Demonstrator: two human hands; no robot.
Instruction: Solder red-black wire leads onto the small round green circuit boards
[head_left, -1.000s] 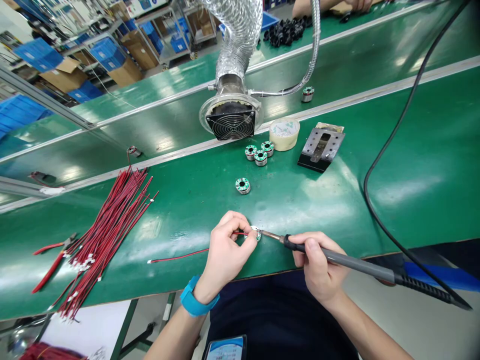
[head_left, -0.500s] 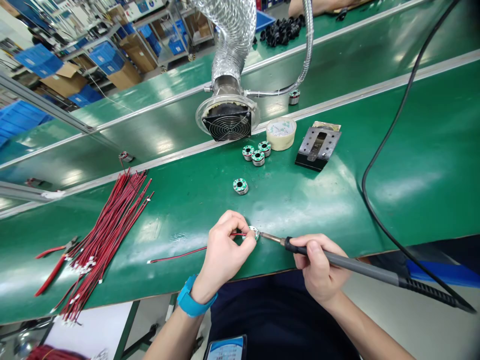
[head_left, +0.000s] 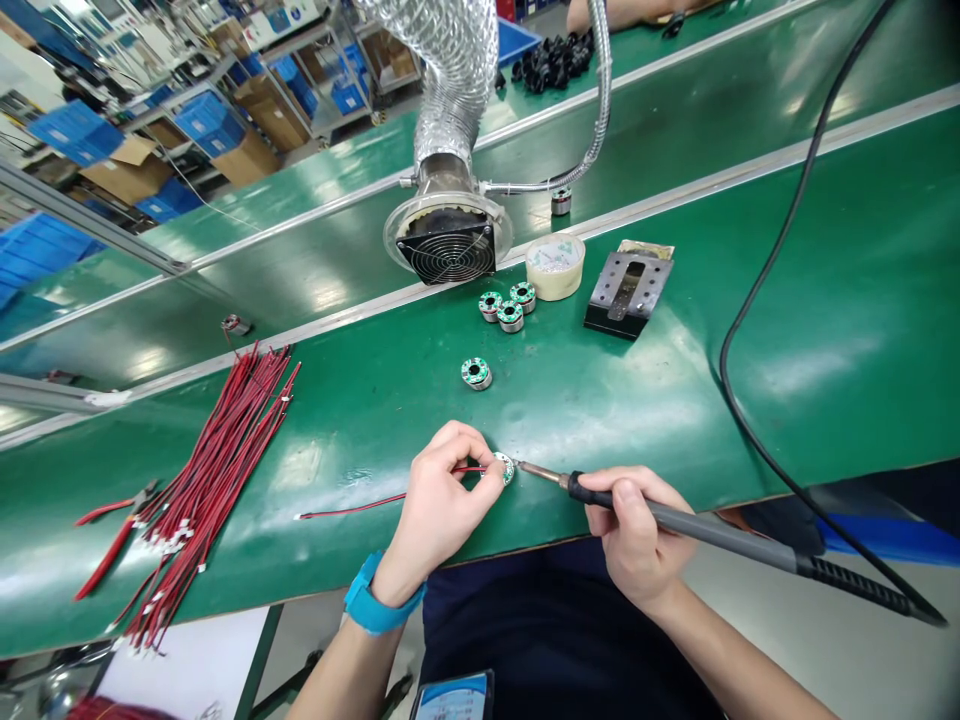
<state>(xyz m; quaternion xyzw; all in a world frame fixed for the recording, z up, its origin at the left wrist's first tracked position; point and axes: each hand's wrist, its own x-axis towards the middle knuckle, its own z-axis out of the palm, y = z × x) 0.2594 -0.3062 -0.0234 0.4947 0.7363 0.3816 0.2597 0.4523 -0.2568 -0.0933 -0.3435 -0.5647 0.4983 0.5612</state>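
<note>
Near the bench's front edge, my left hand (head_left: 448,492) is closed in a pinch on a red wire (head_left: 360,507), whose white plug end trails to the left. Its fingertips are at a small round circuit board part (head_left: 508,468), partly hidden behind them. In my right hand (head_left: 643,540) is a soldering iron (head_left: 705,527), gripped like a pen. The iron's tip points left and is at the board's right edge; whether it touches cannot be made out. Another round part with a green board (head_left: 476,373) sits just beyond my left hand.
A bundle of red wires (head_left: 217,460) and red-handled cutters (head_left: 112,540) lie at left. Three round parts (head_left: 510,316), a tape roll (head_left: 555,268) and a metal holder (head_left: 630,290) stand beyond my hands. A fan duct (head_left: 450,245) hangs above; the iron's cable (head_left: 724,355) loops at right.
The view has shifted slightly, so the bench things appear a little further left. Both hands keep their holds, and the iron's tip stays by the board.
</note>
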